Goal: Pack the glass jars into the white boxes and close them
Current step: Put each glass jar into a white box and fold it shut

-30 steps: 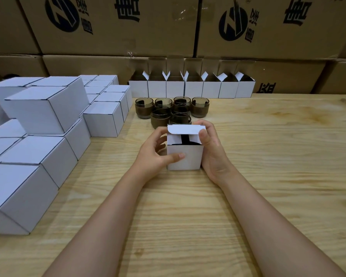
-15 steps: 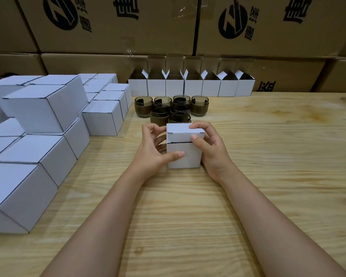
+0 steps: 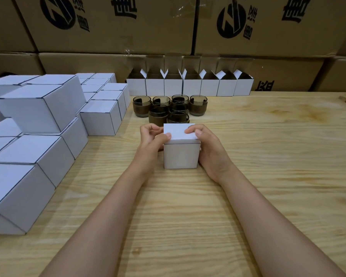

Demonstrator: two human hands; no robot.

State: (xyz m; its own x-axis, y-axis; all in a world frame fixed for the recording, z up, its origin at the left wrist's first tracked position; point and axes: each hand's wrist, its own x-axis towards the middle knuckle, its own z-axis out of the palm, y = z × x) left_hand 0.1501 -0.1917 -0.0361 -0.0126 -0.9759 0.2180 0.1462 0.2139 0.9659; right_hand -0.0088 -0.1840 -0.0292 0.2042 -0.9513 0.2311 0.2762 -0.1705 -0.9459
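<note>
A white box [image 3: 181,154] is standing upright on the wooden table [image 3: 268,156], near its middle and straight in front of the person, and both hands are holding it. Its lid [image 3: 180,130] is lying flat on top, with a thin dark seam showing along the front edge. The left hand [image 3: 151,142] is gripping the box's left side: its thumb is pressing down on the lid's near left corner, and its other fingers are curling round toward the back. The right hand [image 3: 212,150] is cupping the right side, with the thumb lying on the lid's right edge and the curled fingertips resting on the top. Whether a jar is inside cannot be told. Just behind the box, a cluster of dark glass jars [image 3: 169,108] is standing close together, the nearest one partly hidden by the lid. Behind them, a row of open boxes [image 3: 190,86] is lining the table's far edge, flaps up, against brown cartons [image 3: 116,25] with black print. To the left, closed boxes [image 3: 38,108] are sitting in stacks, reaching from the far edge down to the near left corner of the table, well apart from the hands.
</note>
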